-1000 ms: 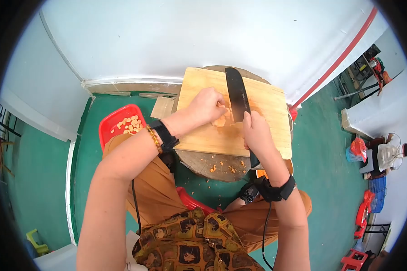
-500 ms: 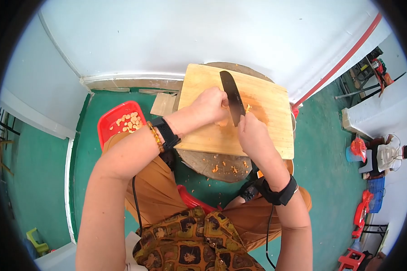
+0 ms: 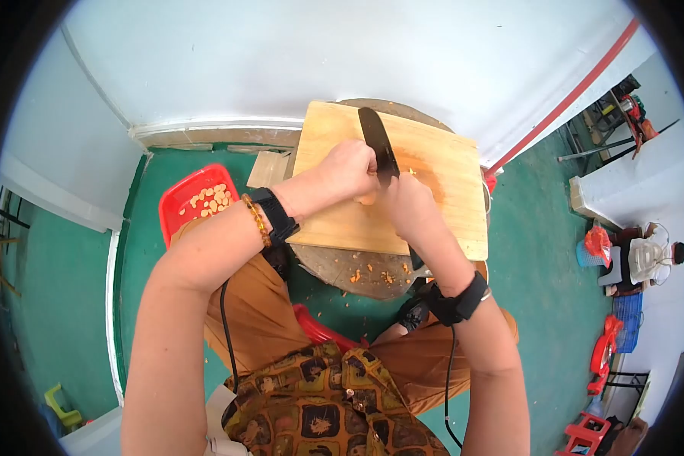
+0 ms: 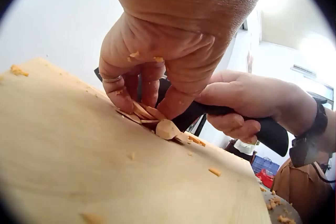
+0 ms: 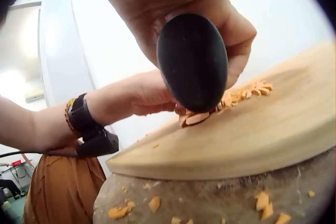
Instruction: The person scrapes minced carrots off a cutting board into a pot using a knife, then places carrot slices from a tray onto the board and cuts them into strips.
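Observation:
My left hand [image 3: 349, 169] holds a small stack of thin orange slices, which look like carrot [image 4: 167, 129], against the wooden cutting board [image 3: 334, 228]. Its fingertips are bent down onto the stack. My right hand [image 3: 414, 213] grips the black handle of a kitchen knife [image 3: 378, 144], whose dark blade points away from me, close beside the left fingertips. In the right wrist view the handle's butt [image 5: 193, 64] covers part of the work. Cut orange pieces [image 5: 252, 92] lie on the board beyond the knife, on its right side.
The board rests on a round wooden block [image 3: 342, 270] strewn with orange scraps. On the green floor to the left, a red basin [image 3: 176, 197] holds several orange slices. A white wall [image 3: 296, 61] rises right behind the board. Baskets and red stools stand far right.
The knife has shifted left towards my left hand, and its blade has turned more edge-on to the head view. My left hand stays on the slices.

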A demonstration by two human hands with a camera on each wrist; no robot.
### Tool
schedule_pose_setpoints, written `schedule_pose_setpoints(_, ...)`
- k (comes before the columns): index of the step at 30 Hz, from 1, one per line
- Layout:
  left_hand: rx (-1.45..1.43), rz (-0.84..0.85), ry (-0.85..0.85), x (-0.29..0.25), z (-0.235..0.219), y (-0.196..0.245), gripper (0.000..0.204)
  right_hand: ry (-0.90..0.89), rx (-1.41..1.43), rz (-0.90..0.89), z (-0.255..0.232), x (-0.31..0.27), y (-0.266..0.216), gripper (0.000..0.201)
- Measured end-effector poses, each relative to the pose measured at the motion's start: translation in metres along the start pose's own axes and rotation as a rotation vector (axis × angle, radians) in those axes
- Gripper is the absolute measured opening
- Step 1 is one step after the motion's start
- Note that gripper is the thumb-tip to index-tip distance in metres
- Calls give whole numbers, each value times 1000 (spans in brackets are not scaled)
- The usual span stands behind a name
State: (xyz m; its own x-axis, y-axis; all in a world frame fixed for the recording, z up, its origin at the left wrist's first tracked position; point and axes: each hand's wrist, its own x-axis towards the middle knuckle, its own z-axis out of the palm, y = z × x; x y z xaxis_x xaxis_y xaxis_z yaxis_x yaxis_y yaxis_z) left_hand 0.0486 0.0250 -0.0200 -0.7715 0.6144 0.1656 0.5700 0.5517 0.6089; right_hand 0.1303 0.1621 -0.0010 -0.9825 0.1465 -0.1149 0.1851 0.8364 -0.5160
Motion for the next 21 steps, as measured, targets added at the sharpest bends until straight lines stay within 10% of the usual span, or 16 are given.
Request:
schedule_pose_setpoints(9,-85,20,112,-7,7,-8,26,2,495,78,-28,-13,12,30)
schedule_pose_setpoints(21,29,51,14,-8,1,-1,22,114,-27,-136,-27,-26,12,26)
